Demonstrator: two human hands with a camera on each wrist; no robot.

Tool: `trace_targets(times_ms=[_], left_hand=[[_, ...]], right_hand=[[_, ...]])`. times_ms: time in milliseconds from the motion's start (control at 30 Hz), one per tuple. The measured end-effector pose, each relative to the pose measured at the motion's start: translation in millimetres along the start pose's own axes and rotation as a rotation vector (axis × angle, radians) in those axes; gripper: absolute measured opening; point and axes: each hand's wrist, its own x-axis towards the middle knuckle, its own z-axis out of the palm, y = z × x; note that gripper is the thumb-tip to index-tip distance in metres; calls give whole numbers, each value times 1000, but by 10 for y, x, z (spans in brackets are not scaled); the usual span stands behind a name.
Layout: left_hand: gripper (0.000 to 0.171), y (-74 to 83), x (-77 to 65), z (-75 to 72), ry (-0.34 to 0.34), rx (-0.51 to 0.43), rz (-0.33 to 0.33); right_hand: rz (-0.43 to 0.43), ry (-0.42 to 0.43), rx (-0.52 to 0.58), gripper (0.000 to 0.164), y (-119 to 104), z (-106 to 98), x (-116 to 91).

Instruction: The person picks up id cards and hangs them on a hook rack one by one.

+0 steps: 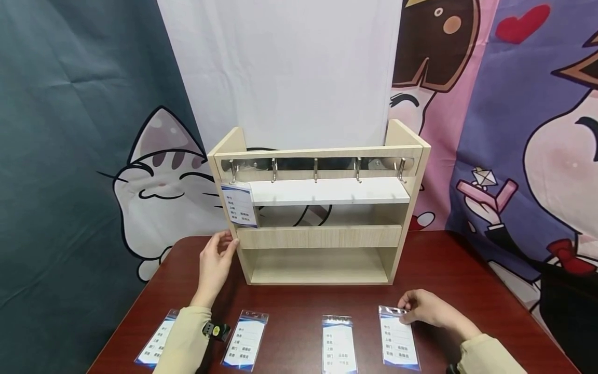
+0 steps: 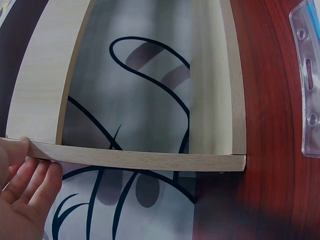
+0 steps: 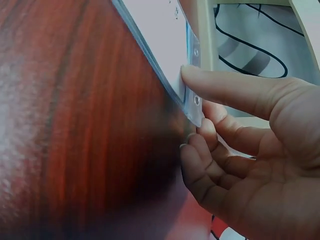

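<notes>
My left hand (image 1: 216,265) grips the left side edge of a small wooden shelf (image 1: 322,238), thumb on one face and fingers on the other in the left wrist view. At the right, my right hand (image 1: 427,310) pinches the top corner of a clear badge holder (image 1: 398,340), thumb on its face and fingers behind. In the right wrist view this badge holder (image 3: 159,42) is tilted above the dark red wood. Another badge holder (image 1: 240,205) hangs from the leftmost metal hook at the front of the shelf.
Two badge holders (image 1: 245,340) lie on the table's left part, one partly under my left sleeve (image 1: 186,340). Another badge holder (image 1: 338,345) lies near the middle of the table (image 1: 289,306). Several hooks (image 1: 315,170) line the shelf's upper rail. Printed curtains hang behind.
</notes>
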Motion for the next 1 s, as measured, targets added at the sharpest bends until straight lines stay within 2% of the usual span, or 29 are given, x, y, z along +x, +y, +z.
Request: trace_targets(times_ms=[167,333,567,767,1000], left_hand=[[27,9,-5,-3,-1,3,-4],[27,11,0,1,-3,-4,2],[27,2,0,8,1,2,-7],[27,0,-4,6,6,-4,-11],[28,19,-9,-4,-9,-1,-12]], right_hand=[[-22,-9,22,24,-26,-76,9],[-38,-19,96,25,-57,-143,19],[-26,-29,203,23,-95,-187,49],[-21,-10,239,19,-118,-210,65],[-36,-14,372,21,-172,-229,109]])
